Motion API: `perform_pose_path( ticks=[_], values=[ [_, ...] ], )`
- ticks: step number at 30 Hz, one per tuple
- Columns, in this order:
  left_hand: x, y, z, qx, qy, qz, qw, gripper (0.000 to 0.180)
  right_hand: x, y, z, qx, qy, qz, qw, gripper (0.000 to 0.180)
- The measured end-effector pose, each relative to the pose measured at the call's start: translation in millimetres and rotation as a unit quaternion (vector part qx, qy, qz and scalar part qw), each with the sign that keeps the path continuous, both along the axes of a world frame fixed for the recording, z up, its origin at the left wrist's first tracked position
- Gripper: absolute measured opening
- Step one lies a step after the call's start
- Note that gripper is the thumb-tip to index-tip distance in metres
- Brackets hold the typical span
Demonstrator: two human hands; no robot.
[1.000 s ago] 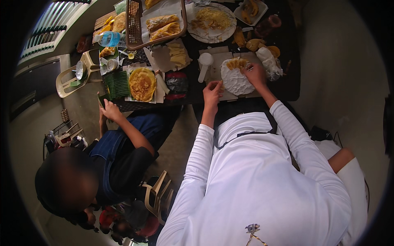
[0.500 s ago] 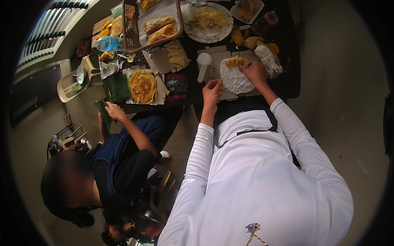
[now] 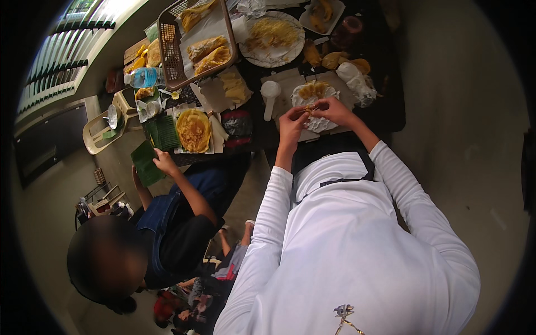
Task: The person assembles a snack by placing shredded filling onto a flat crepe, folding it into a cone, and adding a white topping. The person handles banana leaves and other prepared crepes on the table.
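In front of me lies a round base spread with white cream (image 3: 319, 125), with yellow fruit pieces (image 3: 312, 89), probably mango, in a row along its far side. My left hand (image 3: 291, 126) and my right hand (image 3: 335, 111) meet over the cream. Their fingertips pinch a small yellow fruit piece (image 3: 308, 109) between them. Both hands cover part of the white round. To its left a white scoop (image 3: 270, 94) rests on brown cardboard (image 3: 288, 82). Beyond my right hand sits a crumpled white plastic bag (image 3: 357, 84), beside yellow-orange peels (image 3: 335, 59).
A marbled plate (image 3: 273, 58) of grated yellow food and a brown basket (image 3: 172, 56) of rolled crepes stand farther back. Golden crepes (image 3: 193, 131) are stacked at the left, near a water bottle (image 3: 146, 77). A co-worker at my left holds a green leaf (image 3: 146, 163).
My right hand has left the fruit row and come nearer, joining my left hand at the yellow piece. The co-worker's green leaf is now turned flatter, held in both hands. The view has shifted slightly.
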State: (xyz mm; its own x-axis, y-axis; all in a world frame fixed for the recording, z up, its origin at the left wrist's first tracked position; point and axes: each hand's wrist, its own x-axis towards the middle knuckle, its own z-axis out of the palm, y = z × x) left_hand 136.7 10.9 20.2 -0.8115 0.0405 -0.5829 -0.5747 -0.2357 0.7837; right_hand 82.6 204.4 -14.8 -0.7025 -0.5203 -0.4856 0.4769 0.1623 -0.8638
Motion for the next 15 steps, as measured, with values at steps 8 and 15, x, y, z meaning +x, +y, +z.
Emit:
perform_pose_path(
  ticks=[8, 15],
  values=[
    [-31, 13, -31, -0.240, 0.125, -0.087, 0.959, 0.018, -3, 6, -14, 0.077, 0.059, -0.040, 0.994, 0.028],
    [-59, 28, -32, -0.354, 0.200, -0.148, 0.902, 0.016, -5, 15, -30, 0.182, 0.106, -0.069, 0.975, 0.030]
  ],
)
